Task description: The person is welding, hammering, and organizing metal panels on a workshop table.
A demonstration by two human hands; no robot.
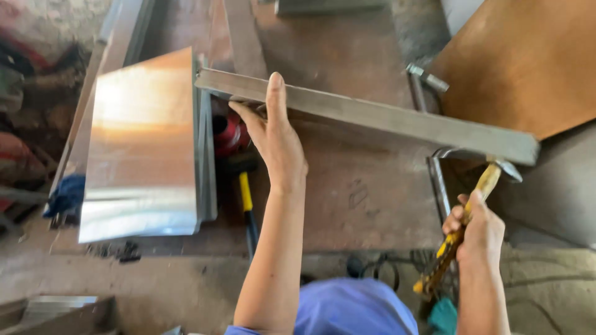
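- Left hand (276,133) lies flat on top of the steel bar (372,115), fingers straight, palm down. Pressing on it, not wrapped around it; the grip is open.
- The steel bar is a long grey flat-sided section. It runs diagonally from upper left, just beside the sheet stack, to lower right, ending in a cut square end near the hammer head.
- Right hand (475,232) is closed around the hammer (462,232), fist on the lower half of the handle.
- The hammer has a yellow, worn handle and a metal head. The head sits just under the right end of the bar; I cannot tell whether it touches.
- Stack of shiny metal sheets (143,142) lies left of the left hand on the workbench (347,198). Top sheet reflects orange-brown light. The bar's left end sits at the stack's upper right corner.
- Workbench surface is rusty brown steel plate, scratched.
- Red round object (230,133) lies between the sheet stack and the left hand, partly hidden under the bar.
- Second tool with a yellow-and-black handle (248,208) lies on the bench below the red object, partly hidden behind the left forearm.
- Brown board (521,62) fills the upper right, behind the bar.
- Blue cloth (65,195) sits at the left edge of the sheet stack.
- Person's blue garment shows at the bottom centre.
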